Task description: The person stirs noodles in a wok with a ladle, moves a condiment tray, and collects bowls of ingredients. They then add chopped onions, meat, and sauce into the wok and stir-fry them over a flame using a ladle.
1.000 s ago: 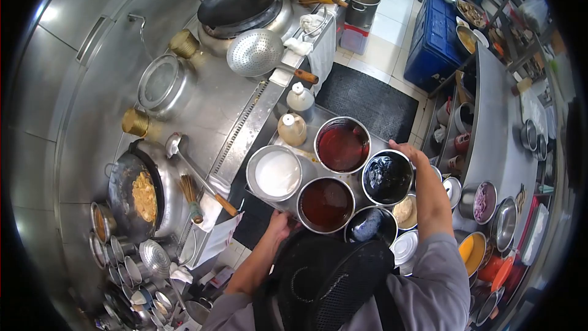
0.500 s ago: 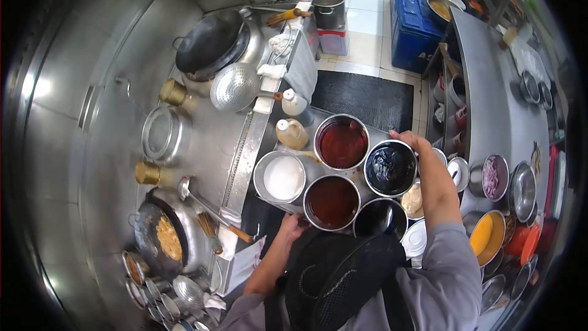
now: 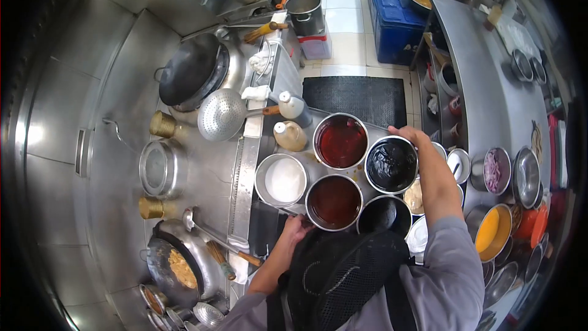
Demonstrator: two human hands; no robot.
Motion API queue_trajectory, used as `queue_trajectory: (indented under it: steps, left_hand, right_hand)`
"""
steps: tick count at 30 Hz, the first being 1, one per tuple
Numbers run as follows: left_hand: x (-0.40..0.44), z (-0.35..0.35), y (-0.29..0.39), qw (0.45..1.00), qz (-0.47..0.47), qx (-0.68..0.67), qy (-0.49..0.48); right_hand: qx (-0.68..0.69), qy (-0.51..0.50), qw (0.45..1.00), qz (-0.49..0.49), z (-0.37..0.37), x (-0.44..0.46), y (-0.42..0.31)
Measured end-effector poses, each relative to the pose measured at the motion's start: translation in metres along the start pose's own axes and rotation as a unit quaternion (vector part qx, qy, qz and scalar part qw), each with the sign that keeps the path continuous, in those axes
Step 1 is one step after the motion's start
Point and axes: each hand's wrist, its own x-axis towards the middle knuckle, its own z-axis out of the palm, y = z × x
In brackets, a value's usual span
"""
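Head view: left hand point(image 3: 297, 228) grips the near edge of the grey steel worktop point(image 3: 315, 170), right hand point(image 3: 411, 137) its far corner; jolting could slop the round, red-filled steel pot point(image 3: 341, 141).

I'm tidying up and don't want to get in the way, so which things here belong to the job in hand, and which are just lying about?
Likely part of the job:
tray, left hand and right hand at its edges
five pots on it
perhaps two bottles

Likely just lying about:
skimmer
back wok
blue bin
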Motion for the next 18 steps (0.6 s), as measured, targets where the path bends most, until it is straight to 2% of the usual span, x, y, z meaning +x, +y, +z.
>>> queue_trajectory:
  steps: [2,3,6,8,10,11,15,18]
  left_hand:
    - [-0.007,0.010,0.007,1.000,0.012,0.007,0.010]
    - [-0.010,0.018,0.011,0.999,0.022,0.022,0.021]
    - [-0.011,0.021,0.023,0.999,0.004,0.018,0.026]
    - [-0.027,0.037,0.036,0.999,0.009,-0.002,0.035]
    - [-0.033,0.039,0.041,0.999,0.026,0.037,0.026]
    - [-0.028,0.034,0.038,0.999,0.021,0.026,0.025]
    - [-0.024,0.027,0.031,0.998,0.012,0.043,0.040]
    - [-0.020,0.017,0.022,0.999,-0.019,0.004,0.040]
  right_hand:
    - [-0.012,-0.002,1.000,-0.022,0.001,0.038,0.012]
    - [0.041,-0.021,0.999,-0.008,0.003,0.052,0.018]
    - [0.010,-0.007,1.000,-0.003,0.000,0.057,0.017]
    - [0.101,-0.018,0.995,0.014,0.005,0.045,0.013]
    - [0.085,-0.014,0.996,0.013,0.005,0.054,0.020]
    - [0.017,0.022,1.000,0.010,0.003,0.060,0.024]
    - [0.024,0.014,0.999,0.017,0.005,0.024,0.010]
    - [0.036,-0.009,0.999,0.018,0.007,0.023,0.015]
